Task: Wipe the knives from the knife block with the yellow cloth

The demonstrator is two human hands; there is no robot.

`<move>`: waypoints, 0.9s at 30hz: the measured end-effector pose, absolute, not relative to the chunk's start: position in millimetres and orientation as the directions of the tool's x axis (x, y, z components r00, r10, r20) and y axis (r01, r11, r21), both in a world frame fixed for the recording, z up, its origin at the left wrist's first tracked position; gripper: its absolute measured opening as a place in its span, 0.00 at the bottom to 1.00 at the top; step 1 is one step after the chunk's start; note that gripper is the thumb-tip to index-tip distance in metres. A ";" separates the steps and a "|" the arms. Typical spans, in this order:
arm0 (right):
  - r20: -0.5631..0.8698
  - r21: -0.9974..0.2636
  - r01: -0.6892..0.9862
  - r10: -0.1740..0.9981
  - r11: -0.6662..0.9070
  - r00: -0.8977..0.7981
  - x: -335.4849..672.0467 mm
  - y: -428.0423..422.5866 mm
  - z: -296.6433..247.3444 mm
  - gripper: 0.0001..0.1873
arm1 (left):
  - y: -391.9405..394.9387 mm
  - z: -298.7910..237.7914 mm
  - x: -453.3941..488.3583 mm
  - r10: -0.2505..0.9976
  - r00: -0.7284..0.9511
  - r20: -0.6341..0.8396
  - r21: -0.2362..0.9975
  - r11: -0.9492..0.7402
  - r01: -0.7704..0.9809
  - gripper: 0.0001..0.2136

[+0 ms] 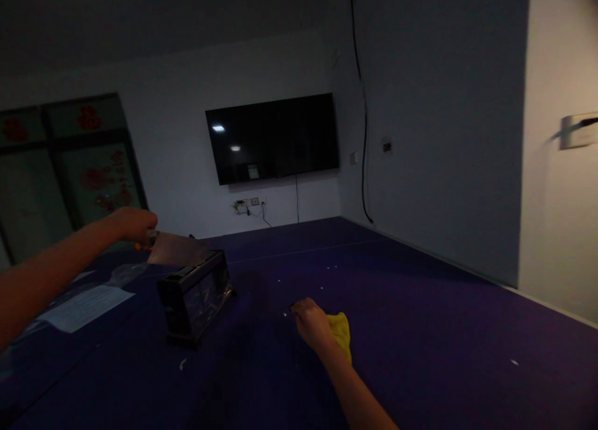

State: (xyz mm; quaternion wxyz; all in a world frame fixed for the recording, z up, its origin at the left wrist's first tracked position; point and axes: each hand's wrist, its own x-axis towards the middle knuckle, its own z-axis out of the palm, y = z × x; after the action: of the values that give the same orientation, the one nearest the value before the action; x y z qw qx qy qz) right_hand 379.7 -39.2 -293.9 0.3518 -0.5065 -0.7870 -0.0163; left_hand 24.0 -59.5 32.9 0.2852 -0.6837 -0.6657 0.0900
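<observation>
My left hand [134,223] is closed around the handle of a cleaver [177,249], whose broad blade points right. The blade's far end is at the top of a black knife block [194,293]; in this dim light I cannot tell whether it sits in a slot. The block stands upright, with see-through sides. On the table to the right, my right hand [312,323] is closed on a yellow cloth [342,333], which sticks out on its right side. A small dark bit shows at the fingertips, too small to name.
A purple table [411,330] fills the lower view, with small white scraps [182,364] scattered on it. Printed paper [88,306] and clear plastic wrapping [126,273] lie left of the block. Beyond are a wall-mounted television [275,140] and a hanging black cable [365,149].
</observation>
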 end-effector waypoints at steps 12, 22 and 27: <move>0.549 -0.346 0.808 0.801 0.477 -0.238 378.8 -36.4 -299.7 0.20 | -0.1 23.6 38.2 0.799 0.503 0.329 -0.795 -0.054 0.605 0.14; 0.543 -0.359 0.799 0.804 0.483 -0.242 374.6 -40.2 -297.4 0.21 | 58.1 -6.9 53.9 0.698 0.657 0.285 -0.815 -0.184 0.549 0.13; 0.536 -0.351 0.809 0.809 0.472 -0.240 373.3 -37.9 -300.7 0.19 | 74.6 -54.1 68.8 0.680 0.682 0.270 -0.795 -0.242 0.556 0.14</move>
State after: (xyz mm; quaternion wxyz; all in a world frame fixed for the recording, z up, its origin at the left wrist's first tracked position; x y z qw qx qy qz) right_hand 373.3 -37.9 -300.7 0.3408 -0.5138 -0.7873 0.0006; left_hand 68.8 74.6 -54.1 0.4737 -0.7852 -0.3933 0.0654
